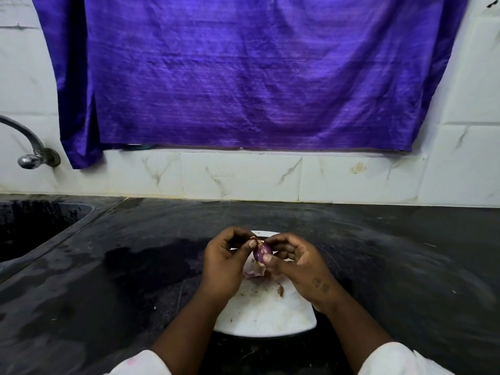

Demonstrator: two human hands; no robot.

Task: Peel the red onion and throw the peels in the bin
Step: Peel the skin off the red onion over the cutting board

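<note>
- purple and glossy, the red onion [262,251] is small and egg-shaped, held in the air just over the far end of the white board [266,315], between both hands.
- left hand [223,267], at 9 o'clock of the onion: fingers curled, thumb and forefinger pinching a dry papery bit of skin at the onion's top tip.
- right hand [296,263], at 3 o'clock of the onion: fingers curled round it, thumb pressed on its lower side, gripping it.
- loose peel [253,272], pale pink and crinkled, lies on the board at 6 o'clock of the onion, partly hidden by the left hand.
- brown scrap [280,290], small and dry, on the board at 5 o'clock of the onion; fine crumbs scattered over the smooth white surface.
- board has rounded corners and looks like plastic; it sits on the black counter [392,253], a speckled stone-like slab with a darker patch at 9 o'clock of the board.
- sink [32,226], a dark basin sunk in the counter, at 9 o'clock, well apart from the board.
- metal tap [29,147], a shiny curved pipe on the wall at 10 o'clock.
- purple cloth [243,77], silky and creased, hangs on the wall at 12 o'clock.
- white tiles [243,177], glossy with marble veins, run below the cloth.
- pale sleeves [400,361] at 6 o'clock, on the frame edge.
</note>
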